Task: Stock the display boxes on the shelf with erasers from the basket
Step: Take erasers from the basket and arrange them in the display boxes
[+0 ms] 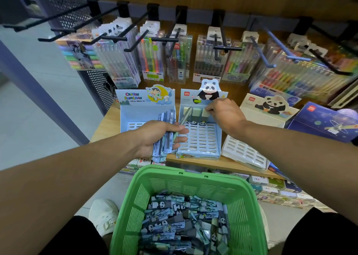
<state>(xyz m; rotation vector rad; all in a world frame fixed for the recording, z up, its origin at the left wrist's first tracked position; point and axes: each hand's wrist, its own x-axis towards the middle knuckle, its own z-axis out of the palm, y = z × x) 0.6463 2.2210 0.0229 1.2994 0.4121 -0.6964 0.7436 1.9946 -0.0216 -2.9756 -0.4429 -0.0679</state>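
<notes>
Green plastic basket (193, 187), lowermost in the view below the front edge of the wooden shelf (205, 162), holding a loose heap of panda-printed packaged erasers (174, 227), too many and too overlapped to count. Three display boxes stand along the shelf's front edge: a Crayon Shinchan box (135, 107) at the left, a middle panda box (201, 138) with a slotted insert, and a white panda box (249, 138) at the right, turned at an angle. A dark blue box (325, 122) sits at the right end of the shelf. Left hand (160, 136), fingers curled, grips a bundle of packaged erasers (164, 134) plus one slim pale-green item; the number in the bundle cannot be told. The bundle hangs over the gap between the left and middle boxes. Right hand (224, 111) reaches into the rear row of the middle box, thumb and fingertips pinching a pale green eraser (205, 112) that stands in a slot at the right of that row. Two more pale erasers (196, 112) stand upright beside it, giving three in the rear row; the remaining slots toward the front edge show none. Pen packs (151, 60) hang on black hooks (135, 41) behind the boxes. One white shoe (104, 214) shows on the floor left of the basket.
</notes>
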